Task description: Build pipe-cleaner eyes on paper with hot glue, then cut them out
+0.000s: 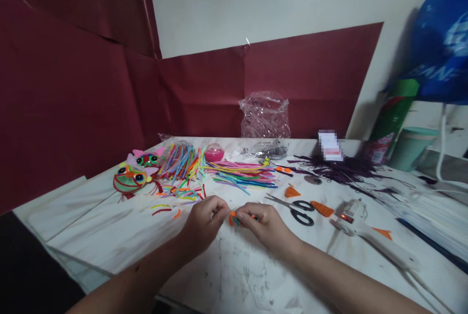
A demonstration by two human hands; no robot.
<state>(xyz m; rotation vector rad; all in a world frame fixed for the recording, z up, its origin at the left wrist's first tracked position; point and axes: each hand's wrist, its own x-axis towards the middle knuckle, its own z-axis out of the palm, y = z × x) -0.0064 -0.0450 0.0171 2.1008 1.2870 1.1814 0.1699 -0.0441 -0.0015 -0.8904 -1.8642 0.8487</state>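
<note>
My left hand [205, 220] and my right hand [263, 225] meet over the white table [109, 228], fingers pinched together on a small orange craft piece [233, 218] with coloured bits on it. Both hands are closed on it. Just beyond them lie piles of coloured strips [239, 173], another bundle of coloured strips [182, 159], and black-handled scissors [297, 208] to the right of my right hand.
A white glue gun [360, 228] with a red light lies at right, near orange cut pieces [322, 208]. Two finished fish-like crafts [132, 176] sit at left. A clear plastic bag [264, 115], dark purple scraps [341, 170] and a teal cup [411, 148] stand further back.
</note>
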